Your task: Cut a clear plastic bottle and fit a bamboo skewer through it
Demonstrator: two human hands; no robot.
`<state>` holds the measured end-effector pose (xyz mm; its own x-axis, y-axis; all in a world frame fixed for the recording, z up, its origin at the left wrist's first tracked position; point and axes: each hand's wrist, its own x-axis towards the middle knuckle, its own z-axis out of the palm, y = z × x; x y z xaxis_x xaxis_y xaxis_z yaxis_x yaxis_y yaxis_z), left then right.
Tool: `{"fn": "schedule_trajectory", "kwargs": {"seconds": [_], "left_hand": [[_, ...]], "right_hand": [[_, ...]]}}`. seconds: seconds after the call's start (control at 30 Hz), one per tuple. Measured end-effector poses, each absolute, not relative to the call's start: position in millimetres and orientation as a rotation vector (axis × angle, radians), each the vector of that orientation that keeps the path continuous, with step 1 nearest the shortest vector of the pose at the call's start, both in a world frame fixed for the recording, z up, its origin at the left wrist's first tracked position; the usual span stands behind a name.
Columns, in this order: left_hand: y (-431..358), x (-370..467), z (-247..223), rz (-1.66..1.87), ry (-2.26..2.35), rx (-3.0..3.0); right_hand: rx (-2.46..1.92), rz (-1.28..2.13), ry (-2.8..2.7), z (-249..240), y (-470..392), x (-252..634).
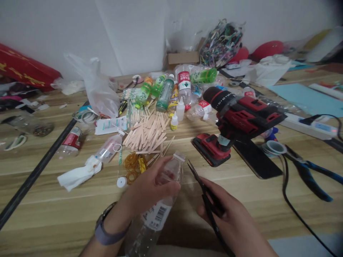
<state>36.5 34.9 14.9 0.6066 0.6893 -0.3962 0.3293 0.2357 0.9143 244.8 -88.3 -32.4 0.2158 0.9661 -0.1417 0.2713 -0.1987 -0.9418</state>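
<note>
A clear plastic bottle [162, 214] with a white barcode label is in the grip of my left hand [150, 189]. The fingers wrap round its upper part, and its neck tilts away from me to the right. My right hand [227, 214] is closed round a pair of black scissors [201, 185]. Their narrow pointed blades are slightly apart and aim up and left, close to the bottle's neck without visible contact. Part of the scissor handles is hidden by my fingers. Just beyond my left hand lie rubber bands [132, 162] and a white bottle cap [122, 182].
Wooden craft sticks [146, 134] are piled mid-table, with several bottles behind them. A red and black cordless drill [235, 117] stands at right beside a phone [255, 159] and blue-handled pliers [308, 171]. A black cable [288, 196] runs down the right; a dark bar [40, 166] crosses the left.
</note>
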Motion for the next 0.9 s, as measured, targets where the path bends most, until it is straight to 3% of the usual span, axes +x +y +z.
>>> {"fn": "schedule_trajectory", "kwargs": {"seconds": [0.33,0.63,0.9], "left_hand": [[24,47,37,0.316,1.174,1.766],[20,37,29,0.274,1.145,2.027],[12,33,27,0.311,1.108,2.293]], "right_hand": [[-1.611,1.129,-1.248,-14,-78,250],[-1.642,1.385,-1.437,21,-67,272],[-1.633,1.401,-1.450,46,-56,276]]}}
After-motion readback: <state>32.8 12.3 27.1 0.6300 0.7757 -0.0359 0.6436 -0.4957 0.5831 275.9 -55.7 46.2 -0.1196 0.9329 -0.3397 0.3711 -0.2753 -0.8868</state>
